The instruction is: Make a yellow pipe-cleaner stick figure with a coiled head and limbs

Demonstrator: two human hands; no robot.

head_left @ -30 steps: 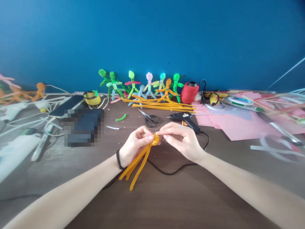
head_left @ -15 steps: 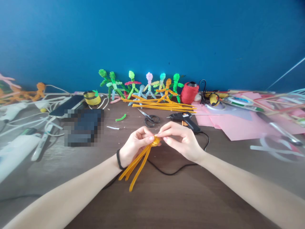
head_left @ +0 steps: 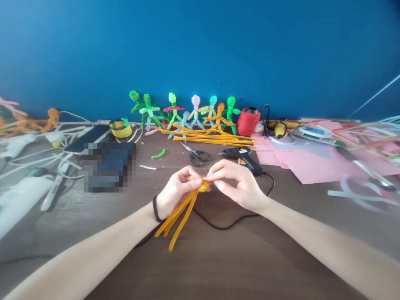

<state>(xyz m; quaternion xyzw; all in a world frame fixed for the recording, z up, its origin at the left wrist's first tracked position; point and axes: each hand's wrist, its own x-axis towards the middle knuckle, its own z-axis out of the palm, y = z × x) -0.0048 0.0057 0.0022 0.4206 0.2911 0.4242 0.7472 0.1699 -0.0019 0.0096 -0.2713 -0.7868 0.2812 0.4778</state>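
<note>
A bundle of orange pipe cleaners [head_left: 184, 212] is pinched in my left hand [head_left: 179, 187], its upper end wound into a small ball [head_left: 203, 186] and its loose ends hanging down toward me. At the top of that ball, the thumb and fingers of my right hand [head_left: 239, 183] are pressed together; they seem to grip the tip of a pipe cleaner, though the fingers partly cover it. Just beyond my hands lie scissors [head_left: 196, 156] and a black hot glue gun [head_left: 246, 157].
Several pipe cleaner figures [head_left: 195, 108] stand along the blue wall, with loose orange pipe cleaners [head_left: 209, 138] in front. A red spool of yarn [head_left: 248, 121] and pink sheets [head_left: 321, 166] are to the right. Leftward are a dark phone [head_left: 89, 138] and white cables. The glue gun's cord [head_left: 225, 228] runs below my hands.
My right fingertips have shifted very slightly at the top of the orange ball. The hanging pipe cleaner ends have moved a touch left; all else is still.
</note>
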